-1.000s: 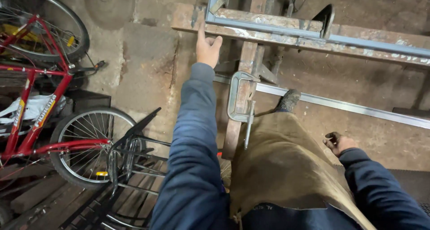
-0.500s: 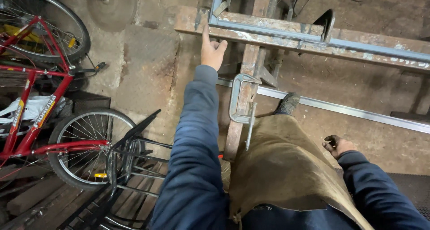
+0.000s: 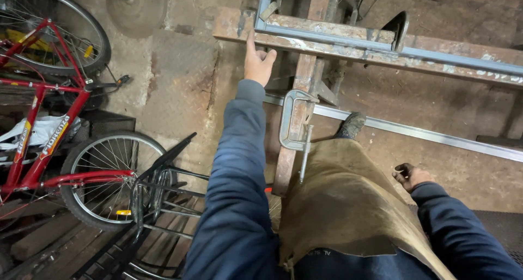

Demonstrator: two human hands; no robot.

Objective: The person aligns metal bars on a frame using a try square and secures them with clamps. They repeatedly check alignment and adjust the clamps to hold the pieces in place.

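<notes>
1. My left hand reaches out on a straight arm, index finger up and touching the rusty beam, other fingers curled, gripping nothing.
2. My right hand hangs low beside the leather apron, loosely curled; I cannot tell if it holds anything.
3. A steel clamp grips the rusty upright below the beam.
</notes>
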